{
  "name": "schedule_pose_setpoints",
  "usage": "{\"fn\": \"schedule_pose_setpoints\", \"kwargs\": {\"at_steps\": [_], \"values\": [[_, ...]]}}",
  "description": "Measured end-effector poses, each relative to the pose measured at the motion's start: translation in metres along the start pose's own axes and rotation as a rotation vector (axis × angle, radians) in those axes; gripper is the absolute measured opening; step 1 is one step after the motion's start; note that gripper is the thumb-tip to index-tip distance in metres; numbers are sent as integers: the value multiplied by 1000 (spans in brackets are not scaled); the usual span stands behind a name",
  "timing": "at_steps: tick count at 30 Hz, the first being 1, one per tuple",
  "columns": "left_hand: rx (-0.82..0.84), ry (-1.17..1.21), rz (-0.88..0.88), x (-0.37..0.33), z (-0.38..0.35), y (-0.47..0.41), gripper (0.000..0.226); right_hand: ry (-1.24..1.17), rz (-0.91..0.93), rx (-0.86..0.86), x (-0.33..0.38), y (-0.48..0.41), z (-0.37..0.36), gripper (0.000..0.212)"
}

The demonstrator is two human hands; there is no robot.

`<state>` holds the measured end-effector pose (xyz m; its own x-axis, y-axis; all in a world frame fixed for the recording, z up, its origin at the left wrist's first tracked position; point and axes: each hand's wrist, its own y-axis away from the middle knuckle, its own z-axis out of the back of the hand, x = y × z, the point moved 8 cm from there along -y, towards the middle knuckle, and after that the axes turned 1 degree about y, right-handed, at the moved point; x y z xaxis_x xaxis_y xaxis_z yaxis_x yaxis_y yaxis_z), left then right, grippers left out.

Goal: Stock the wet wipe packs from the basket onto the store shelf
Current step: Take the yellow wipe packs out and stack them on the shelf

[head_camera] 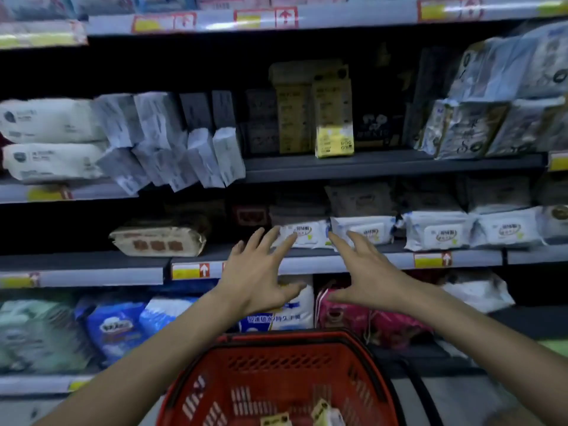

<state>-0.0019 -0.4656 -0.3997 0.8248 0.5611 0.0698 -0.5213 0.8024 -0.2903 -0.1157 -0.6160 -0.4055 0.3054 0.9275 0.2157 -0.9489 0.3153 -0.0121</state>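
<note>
Store shelving in dim light; a grey shelf (476, 259) at mid-height bears a row of white wet wipe packs (439, 233). My left hand (261, 275) and right hand (368, 272) are both empty, fingers straight and spread wide. The end pack (307, 233) lies flat just ahead of my fingertips. Its long axis runs along the shelf edge, one short end toward each hand, equally near. Whether I touch it cannot be told. Below, the red basket (276, 364) holds a few pale packs (325, 415).

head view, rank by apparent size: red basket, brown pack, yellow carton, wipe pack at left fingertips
1. red basket, nearest camera
2. brown pack and yellow carton, too alike to rank
3. wipe pack, partly behind the left hand
</note>
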Motion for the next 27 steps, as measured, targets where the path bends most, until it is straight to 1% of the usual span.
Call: {"fn": "schedule_pose_setpoints", "kwargs": {"at_steps": [4,8,11,13,18,22,25,27], "values": [[75,45,27,1,-53,37,102,-17,14,95,2,7,-73,121],[192,91,55,1,-118,73,98,-40,4,248,1,14,-155,119],[325,108,69,0,-176,100,99,-46,0,366,3,19,-215,116],[430,110,89,0,-214,118,102,-72,-20,466,4,23,-256,109],[668,142,136,1,-307,162,90,-81,-69,650,5,26,-357,105],[836,172,163,6,-371,192,91,-134,-116,744,5,21,-427,101],[943,187,193,10,-410,205,96,-187,-167,781,4,15,-470,108],[1002,224,253,14,-434,211,98,-225,-223,801,1,10,-497,112]]}}
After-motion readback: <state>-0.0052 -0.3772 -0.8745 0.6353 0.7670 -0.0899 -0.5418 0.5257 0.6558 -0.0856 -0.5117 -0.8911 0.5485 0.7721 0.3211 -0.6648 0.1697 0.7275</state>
